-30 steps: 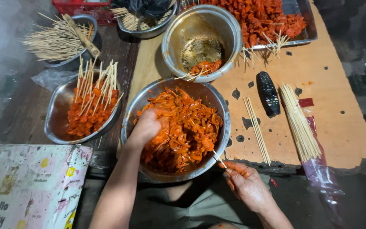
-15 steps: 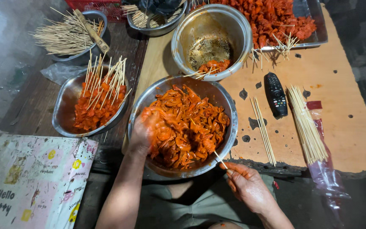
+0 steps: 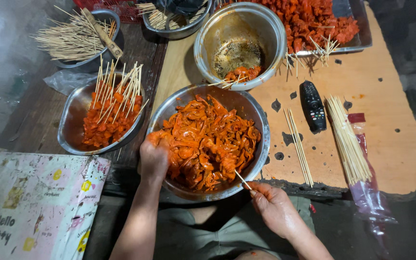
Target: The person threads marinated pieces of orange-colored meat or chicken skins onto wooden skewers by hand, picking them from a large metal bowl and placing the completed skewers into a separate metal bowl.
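Observation:
A large steel bowl (image 3: 261, 120) in front of me is full of orange-red marinated meat strips (image 3: 213, 139). My left hand (image 3: 154, 156) is inside the bowl at its left side, fingers closed on a piece of the meat. My right hand (image 3: 273, 207) is below the bowl's near rim and pinches a thin wooden skewer (image 3: 242, 179) whose tip points into the meat. To the left, a smaller steel bowl (image 3: 71, 120) holds finished meat skewers (image 3: 114, 103) with their sticks pointing up.
A second steel bowl (image 3: 270, 29) at the back holds a few skewers. A tray of red meat (image 3: 314, 19) lies behind it. Loose sticks (image 3: 298, 147), a bundle of skewers (image 3: 347, 139) and a black remote (image 3: 312, 106) lie on the board. More sticks (image 3: 71, 38) fill the far-left bowl.
My left hand has slid from the middle of the meat to the bowl's left edge and closed on a piece. My right hand keeps the skewer at the near rim.

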